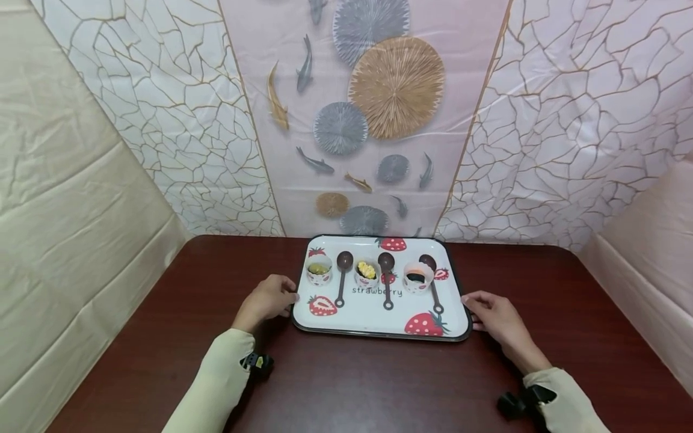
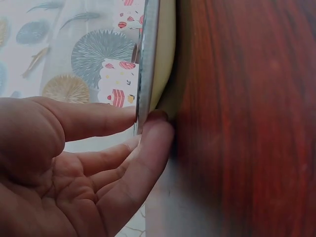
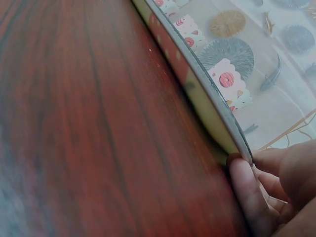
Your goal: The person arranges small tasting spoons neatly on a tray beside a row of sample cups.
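Note:
A white tray (image 1: 373, 328) with a dark rim and strawberry prints sits near the table's far edge. My left hand (image 1: 266, 302) pinches its left rim; in the left wrist view the thumb (image 2: 98, 118) lies on top and a finger (image 2: 153, 153) underneath. At the right rim my right hand (image 1: 499, 320) pinches likewise, a finger (image 3: 244, 180) under the edge in the right wrist view. On the tray stand three paper cups: one with green contents (image 1: 319, 278), one with yellow bits (image 1: 367, 282), one with dark contents (image 1: 418, 286). Brown spoons (image 1: 342, 282) (image 1: 387, 285) (image 1: 436, 297) lie beside them.
The dark red wooden table (image 1: 346, 385) spreads around the tray. Behind it hangs a patterned cloth (image 1: 400, 84) with discs and fish, close to the tray's far rim. Beige cloth (image 1: 81, 240) closes off the left side, and more beige cloth (image 1: 644, 270) the right.

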The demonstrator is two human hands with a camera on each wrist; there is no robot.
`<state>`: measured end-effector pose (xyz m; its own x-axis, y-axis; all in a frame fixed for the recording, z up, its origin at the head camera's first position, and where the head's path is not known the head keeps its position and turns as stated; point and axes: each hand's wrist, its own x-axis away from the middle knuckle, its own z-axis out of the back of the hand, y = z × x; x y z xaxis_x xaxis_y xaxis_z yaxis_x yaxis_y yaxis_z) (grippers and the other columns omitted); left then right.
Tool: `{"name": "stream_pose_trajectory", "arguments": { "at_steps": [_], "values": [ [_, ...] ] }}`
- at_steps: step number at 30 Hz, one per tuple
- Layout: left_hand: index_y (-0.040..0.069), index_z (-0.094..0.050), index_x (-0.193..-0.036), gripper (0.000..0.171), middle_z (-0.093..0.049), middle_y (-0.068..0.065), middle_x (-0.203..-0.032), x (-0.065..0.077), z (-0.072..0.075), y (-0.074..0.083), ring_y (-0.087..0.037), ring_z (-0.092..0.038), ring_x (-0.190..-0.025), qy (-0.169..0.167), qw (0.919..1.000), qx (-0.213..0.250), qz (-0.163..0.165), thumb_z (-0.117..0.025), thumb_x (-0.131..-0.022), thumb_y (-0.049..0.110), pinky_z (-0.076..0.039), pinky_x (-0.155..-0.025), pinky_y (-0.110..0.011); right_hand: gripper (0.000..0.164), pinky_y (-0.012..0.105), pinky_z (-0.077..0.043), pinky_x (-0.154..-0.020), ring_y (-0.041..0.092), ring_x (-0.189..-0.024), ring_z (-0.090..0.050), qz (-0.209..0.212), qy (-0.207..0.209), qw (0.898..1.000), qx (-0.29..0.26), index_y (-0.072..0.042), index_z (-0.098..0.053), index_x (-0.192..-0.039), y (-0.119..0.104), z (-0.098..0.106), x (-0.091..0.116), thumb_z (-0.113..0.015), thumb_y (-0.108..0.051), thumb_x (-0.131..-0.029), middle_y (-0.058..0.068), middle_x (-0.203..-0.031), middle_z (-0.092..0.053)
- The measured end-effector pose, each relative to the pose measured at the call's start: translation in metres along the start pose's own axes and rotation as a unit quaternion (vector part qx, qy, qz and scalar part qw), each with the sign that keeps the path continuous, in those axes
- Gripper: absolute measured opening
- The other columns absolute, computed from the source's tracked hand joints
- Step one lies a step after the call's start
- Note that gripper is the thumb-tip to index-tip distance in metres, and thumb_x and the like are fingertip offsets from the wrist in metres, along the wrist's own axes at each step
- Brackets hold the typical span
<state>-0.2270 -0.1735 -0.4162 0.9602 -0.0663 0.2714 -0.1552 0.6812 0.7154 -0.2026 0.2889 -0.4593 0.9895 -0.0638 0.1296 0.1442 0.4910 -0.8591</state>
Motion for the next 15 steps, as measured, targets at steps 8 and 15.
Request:
{"name": "stream_pose_trajectory", "arguments": {
  "at_steps": [8, 15],
  "values": [
    [-0.007, -0.064, -0.125, 0.027, -0.067, -0.016, -0.1, -0.0006, -0.0005, 0.0008, -0.02, -0.073, -0.074, 0.003, 1.0, 0.006, 0.001, -0.067, -0.104, 0.01, -0.063, -0.07, -0.037, 0.042, 0.024, -0.061, -0.068, 0.013, -0.085, -0.062, 0.003, 0.006, 1.0, 0.011, 0.005, -0.067, -0.131, 0.0007, 0.0008, -0.0006, -0.059, -0.03, -0.11, 0.007, -0.105, -0.069],
    [-0.004, -0.068, -0.121, 0.026, -0.07, -0.014, -0.1, 0.0011, 0.0007, -0.0006, -0.019, -0.073, -0.074, 0.014, 0.9997, -0.012, -0.014, -0.065, -0.106, 0.017, -0.062, -0.069, -0.036, 0.046, 0.026, -0.062, -0.068, 0.009, -0.079, -0.065, -0.005, 0.007, 0.999, -0.032, 0.011, -0.062, -0.134, 0.0037, 0.0034, 0.0024, -0.059, -0.028, -0.11, 0.003, -0.095, -0.07]
  ]
}}
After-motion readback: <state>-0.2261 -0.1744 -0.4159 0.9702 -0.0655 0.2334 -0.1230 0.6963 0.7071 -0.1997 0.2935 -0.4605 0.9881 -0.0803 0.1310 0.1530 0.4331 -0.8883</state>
